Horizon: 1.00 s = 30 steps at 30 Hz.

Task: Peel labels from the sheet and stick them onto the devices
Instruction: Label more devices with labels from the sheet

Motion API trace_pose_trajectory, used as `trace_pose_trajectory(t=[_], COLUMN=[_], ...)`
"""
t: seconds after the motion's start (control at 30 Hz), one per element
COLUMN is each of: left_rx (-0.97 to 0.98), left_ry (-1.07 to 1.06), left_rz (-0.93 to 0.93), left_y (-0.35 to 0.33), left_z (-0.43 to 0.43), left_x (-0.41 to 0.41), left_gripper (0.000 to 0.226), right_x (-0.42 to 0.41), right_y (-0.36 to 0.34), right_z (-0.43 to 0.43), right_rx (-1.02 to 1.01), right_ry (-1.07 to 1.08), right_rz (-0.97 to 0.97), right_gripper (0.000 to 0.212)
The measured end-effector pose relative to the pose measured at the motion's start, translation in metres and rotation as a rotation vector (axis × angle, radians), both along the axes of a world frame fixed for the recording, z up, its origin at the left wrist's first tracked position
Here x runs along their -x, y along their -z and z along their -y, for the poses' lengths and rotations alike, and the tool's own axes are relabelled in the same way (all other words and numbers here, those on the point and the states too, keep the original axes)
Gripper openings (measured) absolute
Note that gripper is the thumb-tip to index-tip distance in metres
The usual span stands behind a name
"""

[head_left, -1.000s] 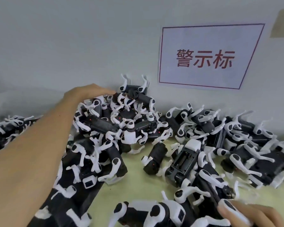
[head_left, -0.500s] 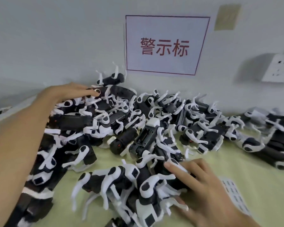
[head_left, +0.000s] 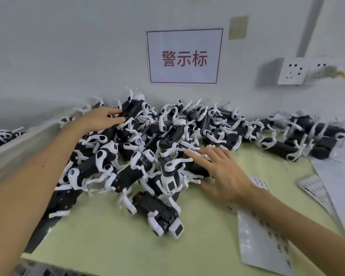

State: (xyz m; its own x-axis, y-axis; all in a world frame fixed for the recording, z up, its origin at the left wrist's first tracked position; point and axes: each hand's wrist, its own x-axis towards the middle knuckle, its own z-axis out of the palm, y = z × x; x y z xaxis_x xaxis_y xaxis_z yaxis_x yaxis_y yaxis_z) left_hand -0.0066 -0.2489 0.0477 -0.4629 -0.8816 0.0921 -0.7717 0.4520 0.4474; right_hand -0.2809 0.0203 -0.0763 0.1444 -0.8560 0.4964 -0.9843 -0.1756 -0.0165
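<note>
A heap of black-and-white robot-dog devices (head_left: 167, 136) covers the back of the pale green table (head_left: 112, 240). My left hand (head_left: 102, 119) rests flat on the top of the heap at the back left, fingers straight. Spread fingers of my right hand (head_left: 221, 172) touch the devices at the heap's front right. One device (head_left: 159, 214) lies apart at the front. A label sheet (head_left: 263, 242) lies on the table at the right, partly under my right forearm. A second sheet (head_left: 317, 188) lies further right.
A white sign with red characters (head_left: 184, 56) hangs on the wall behind the heap. A wall socket (head_left: 293, 71) with a yellow cable is at the right. More devices (head_left: 2, 134) lie beyond a low divider at the far left.
The view has swung right and back, bringing the socket and label sheets into sight. My right hand has come up onto the heap's front; my left hand stays on top.
</note>
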Motion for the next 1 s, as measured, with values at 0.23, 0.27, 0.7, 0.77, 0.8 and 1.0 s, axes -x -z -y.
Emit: trace_pose_trajectory(t=[0.23,0.27,0.7,0.77,0.8,1.0], left_rx=[0.115,0.105,0.295,0.322,0.254,-0.475], left_ry=[0.449,0.553,0.476,0.462,0.449,0.325], left_rz=[-0.365,-0.328,-0.194,-0.267,-0.365,-1.214], left_y=[-0.027,-0.018,0.127,0.126,0.124,0.086], left_z=[-0.18,-0.209,-0.249,-0.253,-0.258,-0.284], left_x=[0.006,0.001,-0.016,-0.007,-0.004,0.033], left_gripper=[0.026,0.027,0.05,0.044,0.039,0.061], right_x=[0.01,0.012,0.029,0.029,0.029,0.035], right_y=[-0.028,-0.031,-0.005,0.008,0.01,-0.006], right_z=[-0.04,-0.043,-0.133,-0.139,-0.14,-0.123], right_rx=[0.307,0.406,0.082,0.055,0.058,0.115], right_ry=[0.092,0.137,0.207,0.235,0.247,0.183], right_rz=[0.169,0.214,0.977,0.996,1.003,1.142], right_gripper=[0.065,0.055,0.027,0.027,0.026,0.024])
